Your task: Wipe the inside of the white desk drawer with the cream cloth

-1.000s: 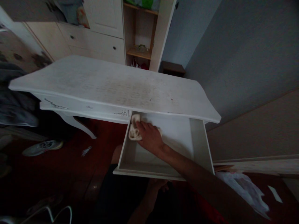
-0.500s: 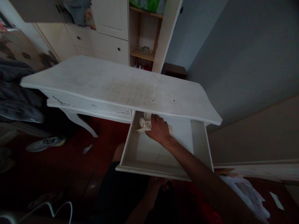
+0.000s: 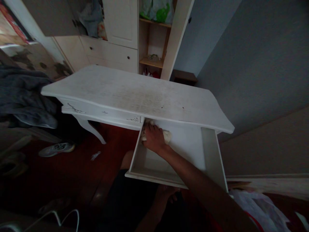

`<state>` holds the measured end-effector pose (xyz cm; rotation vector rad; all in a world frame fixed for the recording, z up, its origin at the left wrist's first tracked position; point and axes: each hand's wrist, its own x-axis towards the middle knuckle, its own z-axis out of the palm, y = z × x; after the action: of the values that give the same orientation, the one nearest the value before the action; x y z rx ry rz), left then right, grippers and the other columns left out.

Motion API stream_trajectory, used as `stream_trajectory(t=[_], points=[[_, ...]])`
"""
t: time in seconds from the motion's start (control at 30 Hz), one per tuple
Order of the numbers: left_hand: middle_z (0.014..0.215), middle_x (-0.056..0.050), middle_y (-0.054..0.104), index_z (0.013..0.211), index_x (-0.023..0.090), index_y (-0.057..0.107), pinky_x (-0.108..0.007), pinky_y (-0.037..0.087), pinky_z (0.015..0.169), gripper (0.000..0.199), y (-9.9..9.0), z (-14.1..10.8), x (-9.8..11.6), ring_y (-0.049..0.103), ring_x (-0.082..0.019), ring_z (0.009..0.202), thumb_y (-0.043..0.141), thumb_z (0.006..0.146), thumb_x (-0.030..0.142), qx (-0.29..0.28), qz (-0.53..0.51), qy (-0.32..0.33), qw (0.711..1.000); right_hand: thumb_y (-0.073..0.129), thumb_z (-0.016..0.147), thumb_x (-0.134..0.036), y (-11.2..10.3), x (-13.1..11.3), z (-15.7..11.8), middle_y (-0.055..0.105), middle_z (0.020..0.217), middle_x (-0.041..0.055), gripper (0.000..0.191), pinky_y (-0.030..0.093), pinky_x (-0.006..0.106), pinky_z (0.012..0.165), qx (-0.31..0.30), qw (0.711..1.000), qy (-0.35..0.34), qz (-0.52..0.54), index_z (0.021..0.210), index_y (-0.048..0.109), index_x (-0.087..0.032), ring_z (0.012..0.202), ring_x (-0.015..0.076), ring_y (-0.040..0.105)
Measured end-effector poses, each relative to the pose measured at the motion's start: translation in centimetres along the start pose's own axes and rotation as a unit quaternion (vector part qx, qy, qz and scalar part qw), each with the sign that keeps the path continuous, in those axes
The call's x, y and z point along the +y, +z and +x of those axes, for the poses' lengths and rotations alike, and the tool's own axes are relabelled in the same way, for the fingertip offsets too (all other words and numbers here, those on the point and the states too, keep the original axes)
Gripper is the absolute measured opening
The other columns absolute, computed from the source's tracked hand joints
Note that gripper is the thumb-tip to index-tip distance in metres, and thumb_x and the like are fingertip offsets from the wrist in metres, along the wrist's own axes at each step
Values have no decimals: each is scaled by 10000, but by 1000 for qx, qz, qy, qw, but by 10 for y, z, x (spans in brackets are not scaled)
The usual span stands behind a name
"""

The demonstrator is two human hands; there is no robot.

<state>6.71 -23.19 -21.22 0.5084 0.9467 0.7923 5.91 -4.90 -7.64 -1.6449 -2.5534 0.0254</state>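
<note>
A white table (image 3: pixel 108 87) with grey smudges on its top has its right drawer (image 3: pixel 156 178) pulled out. Inside the drawer, at the back left corner, my right hand (image 3: pixel 154 137) is closed on a cream cloth (image 3: pixel 167 136), which bulges out on both sides of the fingers. Below the drawer's front edge, over my dark-clothed lap, is my left hand (image 3: pixel 167 193); its fingers are curled and dim, and whether they hold anything is hidden in shadow.
Behind the table stands a white wardrobe (image 3: pixel 120 24) with an open door and bags on a shelf. Grey clothing (image 3: pixel 36 96) is heaped at the left, above a shoe (image 3: pixel 56 149). A plastic bag (image 3: pixel 258 209) lies at the lower right.
My right hand has moved left with the cloth, into the drawer's back left corner. The whole view has shifted slightly. My left hand stays below the drawer.
</note>
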Motion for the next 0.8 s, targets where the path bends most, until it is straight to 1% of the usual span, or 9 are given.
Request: stream_trajectory(t=[0.07,0.13,0.27,0.37,0.43,0.5,0.6,0.7,0.8], points=[[793,-116,755,827,148,774,-274,386,464,447,-1,0,0,609,-176,528,797,576,517,0,1,0,1000,649,733,-365,0,-4,-8,511,1383,202,744,452,476,900,-17,1000,-11,11,1379,413,-80,1158,343,505],[796,-119,754,803,146,772,-270,374,452,429,0,-2,0,605,-172,524,792,585,515,1,1,2,1000,661,722,-343,-1,-8,-19,520,1370,211,721,449,483,908,-30,998,-45,8,1354,448,-67,1152,351,507],[767,-102,742,759,135,754,-251,360,460,390,5,-5,-1,584,-146,530,766,625,500,7,-1,13,1000,651,734,-271,-2,-19,-44,613,1215,204,514,440,483,917,-58,989,-135,-6,1201,577,-69,1097,342,535],[711,-88,723,742,122,734,-235,335,456,402,9,-6,-1,562,-131,531,739,648,513,18,-9,37,999,616,749,-238,-4,-21,-57,657,1127,182,376,450,476,890,-89,978,-190,-1,1095,634,-91,1044,329,562],[693,-83,714,741,117,725,-228,314,447,408,11,-7,0,551,-125,525,731,655,516,21,-9,48,999,614,740,-228,-6,-16,-60,679,1100,165,331,457,468,871,-116,966,-231,0,1045,658,-108,1041,331,573],[726,-82,721,771,120,725,-221,298,440,413,11,-8,2,546,-116,519,731,658,517,21,-3,50,999,631,730,-228,-9,-8,-58,704,1059,125,300,455,452,870,-154,946,-286,2,1015,678,-150,1051,320,583],[790,-95,732,793,121,727,-216,286,430,438,10,-10,5,541,-106,510,722,662,539,20,6,46,999,651,720,-223,-14,4,-53,728,997,64,337,447,409,873,-211,910,-356,17,1055,684,-231,1067,280,592],[807,-108,732,792,117,729,-217,294,434,457,10,-11,7,549,-109,521,718,664,555,23,18,47,998,645,719,-228,-20,14,-52,734,990,58,399,441,382,862,-240,895,-375,16,1115,679,-267,1065,261,605],[808,-115,731,772,110,728,-215,297,435,473,8,-11,6,550,-108,523,722,657,569,27,25,49,998,641,704,-235,-29,26,-59,738,939,69,386,447,356,795,-261,895,-360,6,1084,698,-263,990,265,637]])
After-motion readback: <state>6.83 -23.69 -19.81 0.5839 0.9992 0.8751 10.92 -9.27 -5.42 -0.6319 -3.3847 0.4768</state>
